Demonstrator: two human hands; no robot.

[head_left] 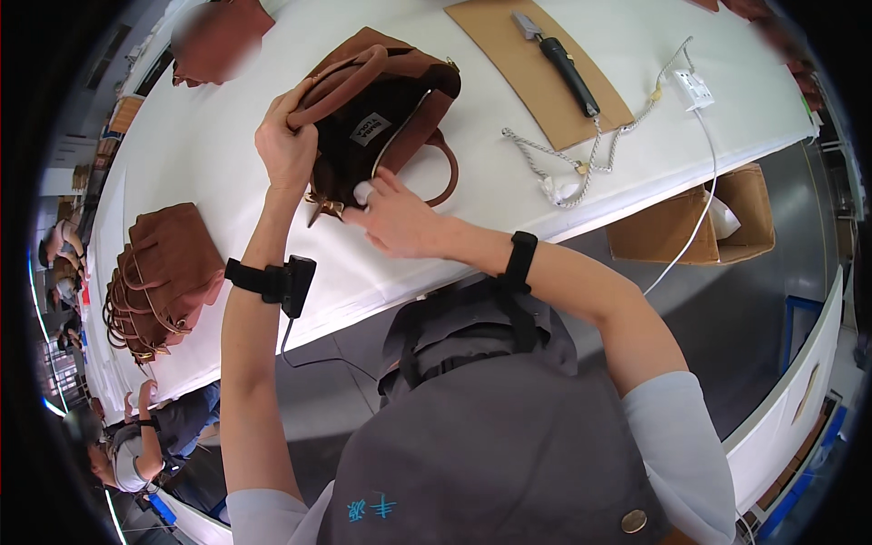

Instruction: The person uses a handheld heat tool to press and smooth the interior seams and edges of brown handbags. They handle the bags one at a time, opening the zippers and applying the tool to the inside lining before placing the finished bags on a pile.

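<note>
A brown leather handbag [386, 150] stands tilted on the white table with its dark inside showing, a white label [371, 129] on the lining. My left hand [286, 141] is closed around the bag's near-left rim and the base of one rounded handle. By the zipped edge, my right hand [404, 218] has its fingers bent around a small white wad [364, 193], close to the gold-coloured hardware [325, 205] at the bag's end. What the white wad is made of cannot be made out. The second handle [450, 173] hangs out to the right.
Several brown bags [168, 272] lie at the table's left edge. A black-handled hot tool [568, 77] rests on a brown board [545, 54], its braided cord running to a white power strip [695, 88]. Below the table edge stands an open cardboard box [695, 218]. Another person [150, 445] works at left.
</note>
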